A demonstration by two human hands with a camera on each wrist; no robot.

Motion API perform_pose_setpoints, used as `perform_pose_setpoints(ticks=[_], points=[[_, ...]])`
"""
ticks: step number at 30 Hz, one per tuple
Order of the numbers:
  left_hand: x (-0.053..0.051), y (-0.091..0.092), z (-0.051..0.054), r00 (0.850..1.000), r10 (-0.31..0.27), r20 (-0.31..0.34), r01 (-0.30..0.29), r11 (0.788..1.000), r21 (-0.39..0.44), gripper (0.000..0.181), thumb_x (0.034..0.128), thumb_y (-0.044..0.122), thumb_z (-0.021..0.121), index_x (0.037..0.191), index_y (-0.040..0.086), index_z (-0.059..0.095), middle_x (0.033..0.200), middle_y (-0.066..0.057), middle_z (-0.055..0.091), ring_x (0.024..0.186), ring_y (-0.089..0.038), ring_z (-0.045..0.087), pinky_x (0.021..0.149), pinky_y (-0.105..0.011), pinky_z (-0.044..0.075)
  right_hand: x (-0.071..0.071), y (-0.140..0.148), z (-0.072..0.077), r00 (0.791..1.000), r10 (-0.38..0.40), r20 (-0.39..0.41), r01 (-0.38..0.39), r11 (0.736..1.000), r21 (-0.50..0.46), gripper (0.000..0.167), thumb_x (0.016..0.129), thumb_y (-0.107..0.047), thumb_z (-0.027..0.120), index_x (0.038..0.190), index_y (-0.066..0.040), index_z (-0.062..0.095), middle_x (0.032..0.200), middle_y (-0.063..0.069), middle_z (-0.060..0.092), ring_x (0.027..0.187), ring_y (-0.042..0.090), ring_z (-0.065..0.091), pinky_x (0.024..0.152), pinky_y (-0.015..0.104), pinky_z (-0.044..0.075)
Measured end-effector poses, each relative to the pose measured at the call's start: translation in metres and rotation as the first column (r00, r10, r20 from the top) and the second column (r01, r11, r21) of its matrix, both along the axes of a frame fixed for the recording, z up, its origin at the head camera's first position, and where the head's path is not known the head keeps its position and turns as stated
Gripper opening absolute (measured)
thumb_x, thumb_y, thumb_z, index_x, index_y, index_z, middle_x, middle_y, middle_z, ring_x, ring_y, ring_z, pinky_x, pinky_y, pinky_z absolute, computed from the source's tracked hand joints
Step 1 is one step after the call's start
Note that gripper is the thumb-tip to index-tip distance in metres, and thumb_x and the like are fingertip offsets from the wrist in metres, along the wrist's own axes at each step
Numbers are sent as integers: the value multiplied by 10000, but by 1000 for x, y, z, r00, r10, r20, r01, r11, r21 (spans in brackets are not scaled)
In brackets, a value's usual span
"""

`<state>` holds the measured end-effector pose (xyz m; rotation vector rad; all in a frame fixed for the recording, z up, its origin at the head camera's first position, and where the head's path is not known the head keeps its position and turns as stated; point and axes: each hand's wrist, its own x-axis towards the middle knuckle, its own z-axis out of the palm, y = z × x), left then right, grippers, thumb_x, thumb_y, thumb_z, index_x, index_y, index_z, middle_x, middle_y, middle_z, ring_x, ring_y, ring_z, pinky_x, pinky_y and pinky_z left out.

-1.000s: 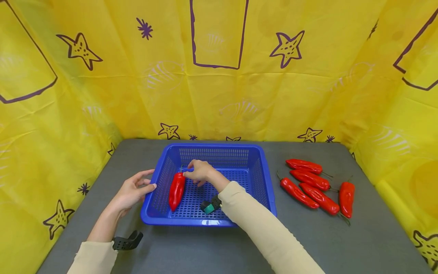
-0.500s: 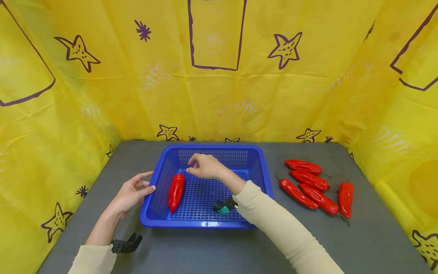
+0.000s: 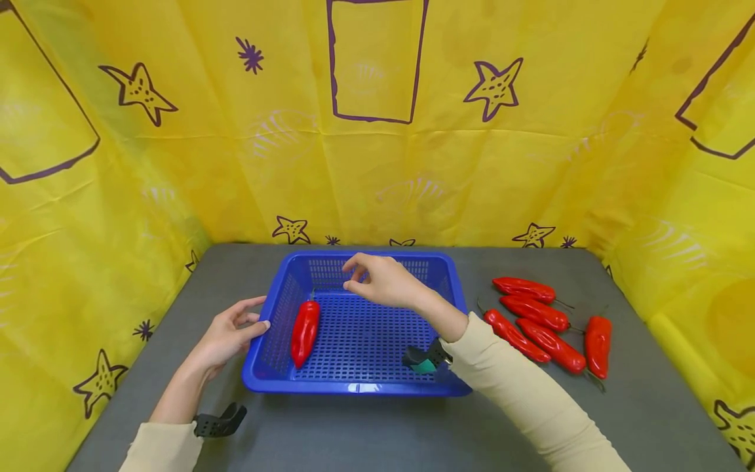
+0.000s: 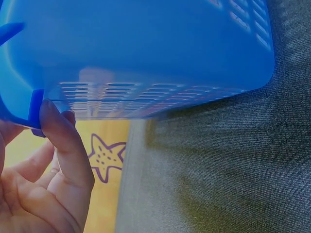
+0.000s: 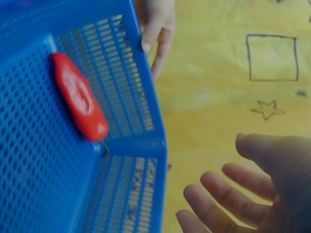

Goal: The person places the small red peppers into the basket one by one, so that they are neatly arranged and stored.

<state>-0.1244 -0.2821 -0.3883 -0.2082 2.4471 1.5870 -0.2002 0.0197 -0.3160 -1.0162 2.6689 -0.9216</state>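
Right hand (image 3: pixel 386 280) is leaving the pepper (image 3: pixel 305 333), fingers loose and empty, left hand (image 3: pixel 227 333) pinching basket (image 3: pixel 361 388), low-hanging strap (image 3: pixel 417 357) possibly snagging it.

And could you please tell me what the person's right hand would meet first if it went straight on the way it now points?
Probably the blue basket, near its far left corner, though the right hand may be high enough to pass above; depth is unclear.
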Motion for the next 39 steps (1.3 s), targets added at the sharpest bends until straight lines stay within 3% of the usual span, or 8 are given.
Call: perform_pose_setpoints(ticks=[11,19,32,39], points=[[-2,-1,-2,1000,-2,-5,2,1000,10,631,873,251,632,1406,105,327,1095,-214,562,817,-249,653,729,-411,547,2,50,8,995,7,-95,-14,998,-65,316,890,-237,608,1189,-145,569,1017,-29,632,858,109,602,700,254,490],[-2,-1,-3,1000,-10,-10,10,1000,8,622,878,251,626,1407,110,331,1093,-208,562,814,-241,646,721,-392,542,6,86,6,989,-56,-138,41,993,-108,329,876,-207,628,1193,-142,565,1062,-1,632,894,118,615,738,306,525],[-2,-1,-1,1000,-15,-8,15,999,-30,635,877,285,623,1411,113,325,1098,-203,555,829,-231,632,719,-359,537,25,134,-9,976,-137,-172,109,981,-161,375,845,-165,669,1204,-156,565,1152,-5,606,995,152,591,777,345,526],[-2,-2,-2,1000,-14,-14,13,1000,-25,629,886,258,614,1416,103,313,1103,-205,557,821,-224,638,721,-370,543,32,154,-24,966,-197,-164,154,957,-244,392,839,-115,669,1214,-139,557,1175,5,580,1019,164,597,796,331,528]])
